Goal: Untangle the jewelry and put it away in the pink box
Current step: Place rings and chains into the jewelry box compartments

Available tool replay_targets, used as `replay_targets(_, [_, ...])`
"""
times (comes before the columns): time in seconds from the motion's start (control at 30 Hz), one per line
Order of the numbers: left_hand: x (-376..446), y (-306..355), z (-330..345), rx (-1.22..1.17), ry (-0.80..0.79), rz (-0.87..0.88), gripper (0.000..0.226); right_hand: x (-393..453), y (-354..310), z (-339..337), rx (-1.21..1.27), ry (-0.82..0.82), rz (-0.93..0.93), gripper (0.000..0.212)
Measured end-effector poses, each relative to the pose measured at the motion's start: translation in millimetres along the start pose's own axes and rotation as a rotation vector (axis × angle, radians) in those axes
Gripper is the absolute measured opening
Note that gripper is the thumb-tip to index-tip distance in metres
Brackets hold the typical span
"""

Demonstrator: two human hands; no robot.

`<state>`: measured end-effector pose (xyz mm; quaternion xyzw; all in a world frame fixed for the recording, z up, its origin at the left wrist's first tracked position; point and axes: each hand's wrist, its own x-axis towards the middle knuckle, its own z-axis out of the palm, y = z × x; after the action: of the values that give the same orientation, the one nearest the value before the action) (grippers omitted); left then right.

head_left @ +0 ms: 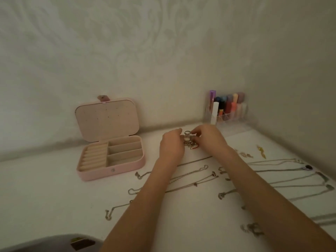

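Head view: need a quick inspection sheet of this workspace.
Surface: white table, dimly lit.
Job's things: pink box open, lid upright, compartments look empty; tangled cluster of rings and chains between the hands; untangled chains laid out in rows nearer the person.
Clutter: clear organiser of coloured sticks in the far right corner; gold piece at right; dark object at the bottom edge.
Hands: left hand and right hand both pinch the cluster.
Cables: nothing seen.
Surroundings: patterned wallpaper.
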<state>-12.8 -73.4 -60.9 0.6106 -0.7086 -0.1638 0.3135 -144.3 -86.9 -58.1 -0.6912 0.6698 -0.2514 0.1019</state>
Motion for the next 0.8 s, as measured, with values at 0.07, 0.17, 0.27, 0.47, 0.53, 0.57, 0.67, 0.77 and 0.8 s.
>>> replay_targets(0.07, [7,-3,6,0.009,-0.031,0.016,0.022,4,1,7,-0.007,0.014,-0.009,0.021])
replay_targets(0.17, [10,-8,6,-0.101,-0.033,0.000,0.025,6,0,10,-0.028,0.068,-0.027,0.016])
replay_targets(0.27, [7,-7,5,-0.161,-0.024,-0.037,0.033,6,-5,11,0.061,0.073,-0.076,0.010])
replay_targets(0.47, [14,-5,-3,-0.433,0.046,-0.082,0.016,9,-21,-3,0.488,0.103,-0.026,0.005])
replay_targets(0.53, [15,4,-7,-0.736,0.044,-0.177,0.017,7,-22,-7,0.649,0.045,0.026,0.009])
replay_targets(0.57, [15,7,-9,-0.858,0.033,-0.215,0.017,6,-22,-8,0.725,0.003,0.051,0.012])
replay_targets(0.67, [13,9,-12,-0.919,-0.009,-0.239,0.017,6,-21,-9,0.753,-0.071,0.066,0.022])
replay_targets(0.77, [14,4,-12,-0.872,-0.004,-0.194,0.019,6,-18,-14,0.707,-0.089,0.061,0.022])
replay_targets(0.8, [14,3,-13,-0.867,0.004,-0.190,0.020,6,-17,-17,0.719,-0.103,0.064,0.017])
